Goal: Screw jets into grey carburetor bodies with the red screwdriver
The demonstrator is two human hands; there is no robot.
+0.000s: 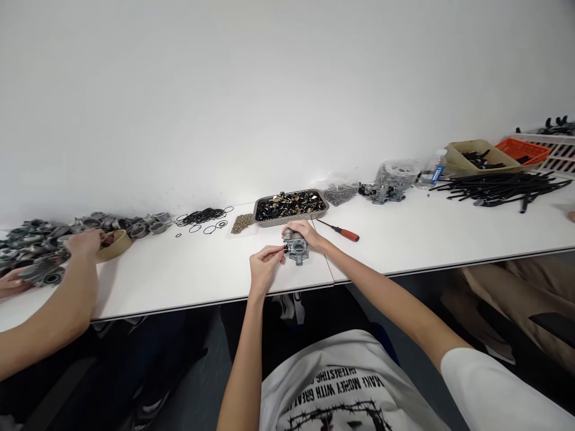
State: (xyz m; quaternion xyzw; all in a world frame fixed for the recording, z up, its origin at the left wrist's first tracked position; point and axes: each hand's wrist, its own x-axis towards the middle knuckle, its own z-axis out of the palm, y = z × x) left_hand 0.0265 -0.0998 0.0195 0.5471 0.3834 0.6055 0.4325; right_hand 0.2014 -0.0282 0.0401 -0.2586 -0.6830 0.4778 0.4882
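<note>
A grey metal carburetor (299, 250) is at the front of the white table (179, 275), before my body. My right hand (303, 230) is closed round its upper back part. The fingertips of my left hand (266, 263) pinch a small black fitting (286, 249) against the carburetor's left side; whether it is seated there I cannot tell. Behind my hands lies a metal tray (291, 221) heaped with black and brass-coloured parts. A screwdriver with a red handle (349, 234) rests to the right of my right hand.
Small brass pieces (243, 223) and black rubber rings (204, 216) lie left of the tray. Farther left a co-worker's hand (85, 239) reaches into a tan bowl (117, 246) beside piled metal castings (40, 236). Rightward are carburetors (384, 193), a bottle (435, 169) and black tubes (498, 188).
</note>
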